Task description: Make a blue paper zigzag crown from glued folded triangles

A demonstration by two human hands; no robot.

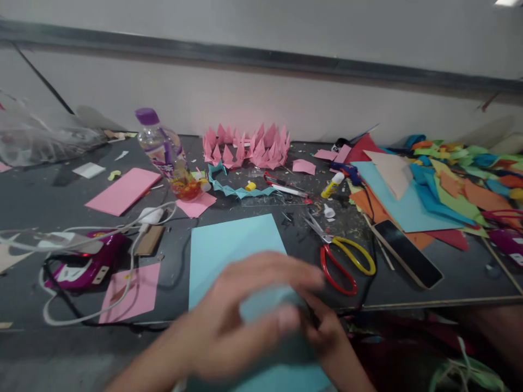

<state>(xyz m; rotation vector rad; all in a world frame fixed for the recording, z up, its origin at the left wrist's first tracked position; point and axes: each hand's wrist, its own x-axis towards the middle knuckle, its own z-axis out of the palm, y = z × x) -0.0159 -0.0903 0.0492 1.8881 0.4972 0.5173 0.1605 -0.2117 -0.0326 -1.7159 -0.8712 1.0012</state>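
My left hand (245, 310) lies blurred over a light blue sheet of paper (232, 247) at the table's near edge, its fingers stretched across a folded part of the sheet. My right hand (330, 337) is just right of it, low in the frame, with its fingers curled against the paper's folded edge. Motion smear hides the exact grip of both hands. Red and yellow scissors (341, 253) lie right of the sheet, not touched.
A dark table (61, 196) holds pink paper spikes (247, 144), a teal folded strip (237, 189), a bottle (165, 152), pink sheets (122, 190), a glue stick (332, 185), a phone (406, 253), white cables (134, 223), a magenta device (87, 261) and a heap of coloured paper (449, 185).
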